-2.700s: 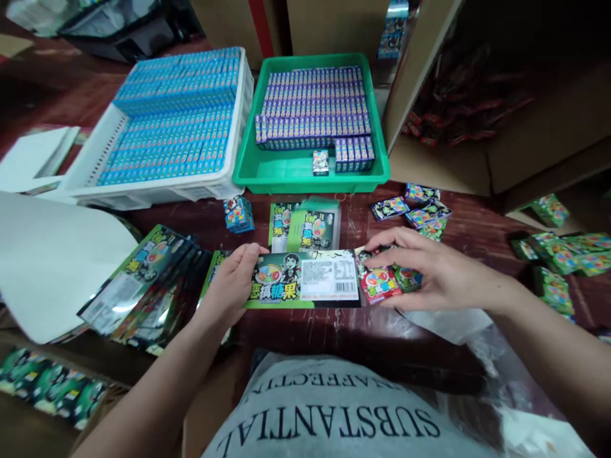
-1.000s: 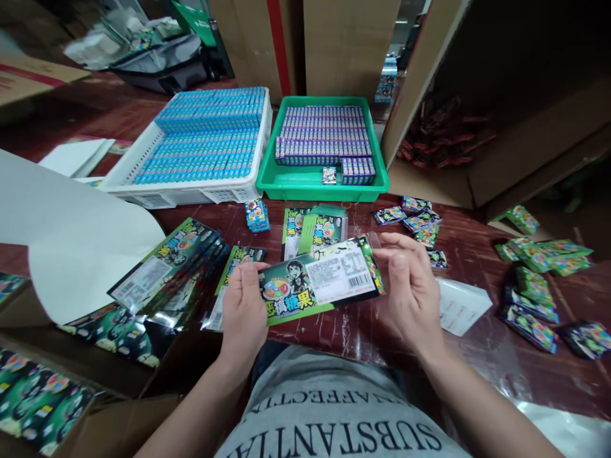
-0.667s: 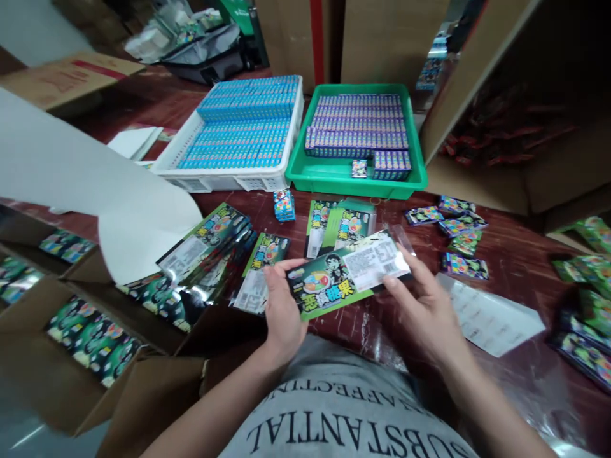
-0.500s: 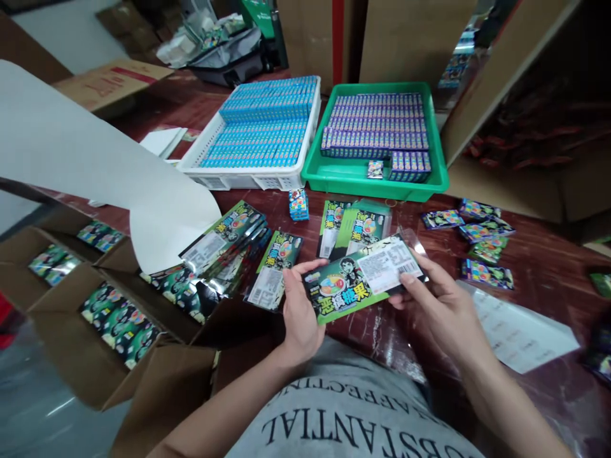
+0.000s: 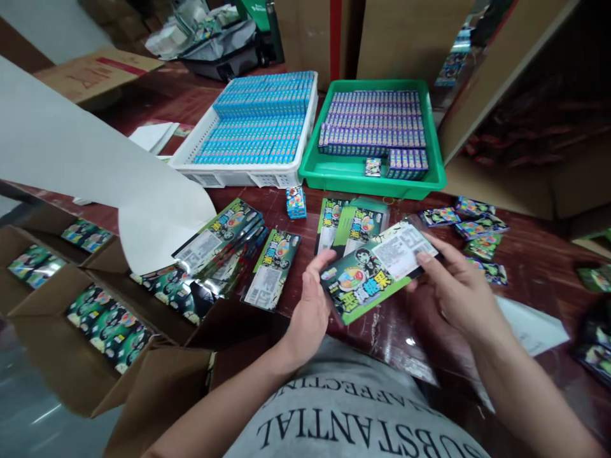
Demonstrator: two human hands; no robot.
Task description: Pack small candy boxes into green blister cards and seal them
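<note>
The green packet [image 5: 377,273] is held above the desk [image 5: 403,208], printed face up, its long axis rising from lower left to the labelled end at upper right. The right hand [image 5: 461,289] pinches that end; the left hand [image 5: 308,312] is loosely open beside the other, contact unclear. In the earliest frame the packet lay level across. Bare desk separates the flat packets [image 5: 365,222] from the small packs [image 5: 480,226]; the near edge runs by the shirt [image 5: 363,407].

Past the held packet [image 5: 379,268], a gap (narrow) parts the lone packet [image 5: 273,269] from overlapping packets [image 5: 352,222] — blue boxes [image 5: 296,202] crowd it.
</note>
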